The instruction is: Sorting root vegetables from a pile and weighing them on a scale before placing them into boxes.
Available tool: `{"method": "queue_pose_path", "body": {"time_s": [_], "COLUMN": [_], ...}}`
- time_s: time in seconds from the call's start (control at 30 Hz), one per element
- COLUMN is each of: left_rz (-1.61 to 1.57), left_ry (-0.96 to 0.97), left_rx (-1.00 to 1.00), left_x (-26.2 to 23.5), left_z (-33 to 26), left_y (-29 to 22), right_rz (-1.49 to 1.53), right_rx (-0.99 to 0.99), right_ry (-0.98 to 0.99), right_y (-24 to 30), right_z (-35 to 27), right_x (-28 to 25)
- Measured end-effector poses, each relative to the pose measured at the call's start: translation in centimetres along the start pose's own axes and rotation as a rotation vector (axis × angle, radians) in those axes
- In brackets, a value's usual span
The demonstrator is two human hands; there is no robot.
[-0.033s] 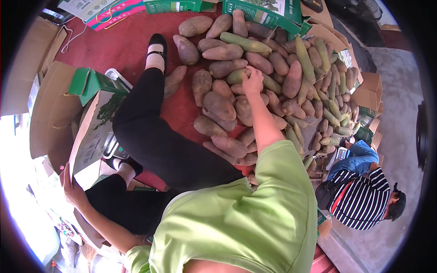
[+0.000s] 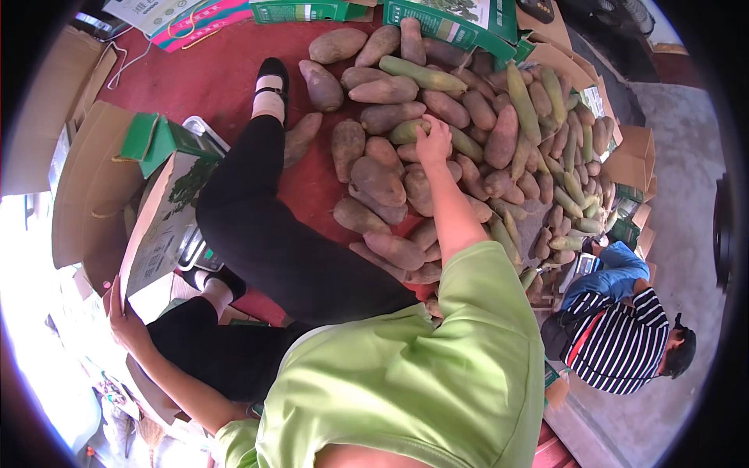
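My right hand [image 2: 434,143] reaches into a large pile on the red floor, its fingers curled round a green radish [image 2: 405,132]. The radish lies among reddish-brown tubers that look like sweet potatoes [image 2: 375,181], and the hand covers part of it. Other long green radishes [image 2: 422,74] are mixed through the heap. At the left, my left hand [image 2: 129,326] grips the lower edge of an opened cardboard box [image 2: 160,226] with a green leafy print. Its fingertips are partly behind the cardboard, and the inside of the box is mostly hidden.
My black-clad leg [image 2: 277,242] stretches between box and pile. A scale [image 2: 195,251] shows partly behind the box. Green cartons [image 2: 449,27] edge the far side. At the right, a person in a striped shirt [image 2: 624,339] bends beside the heap.
The view has shifted very slightly. Both hands keep their places, the right on the green radish and the left on the box edge.
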State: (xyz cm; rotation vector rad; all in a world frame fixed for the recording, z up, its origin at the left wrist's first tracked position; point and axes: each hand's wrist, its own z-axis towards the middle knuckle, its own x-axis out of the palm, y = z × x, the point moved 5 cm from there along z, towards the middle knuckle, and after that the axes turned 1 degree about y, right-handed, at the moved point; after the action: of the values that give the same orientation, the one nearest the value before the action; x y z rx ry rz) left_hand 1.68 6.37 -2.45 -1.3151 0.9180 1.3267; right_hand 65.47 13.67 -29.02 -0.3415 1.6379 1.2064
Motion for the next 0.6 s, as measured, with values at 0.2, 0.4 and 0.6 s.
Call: {"method": "queue_pose_path", "body": {"time_s": [0.2, 0.4, 0.6], "left_rz": [-0.009, -0.081, -0.118], "left_ry": [0.016, 0.039, -0.009], "left_rx": [-0.003, -0.048, -0.059], "left_x": [-0.8, -1.4, -1.7], "left_z": [0.0, 0.0, 0.0], "left_y": [-1.1, -1.0, -1.9], "right_rz": [0.082, 0.78, 1.008], "right_rx": [-0.018, 0.362, 0.256], "right_ry": [-0.113, -0.08, 0.006], "right_y": [-1.4, -3.3, 6.0], "right_z": [-2.3, -3.7, -2.6], "right_x": [-1.0, -2.6, -7.9]}}
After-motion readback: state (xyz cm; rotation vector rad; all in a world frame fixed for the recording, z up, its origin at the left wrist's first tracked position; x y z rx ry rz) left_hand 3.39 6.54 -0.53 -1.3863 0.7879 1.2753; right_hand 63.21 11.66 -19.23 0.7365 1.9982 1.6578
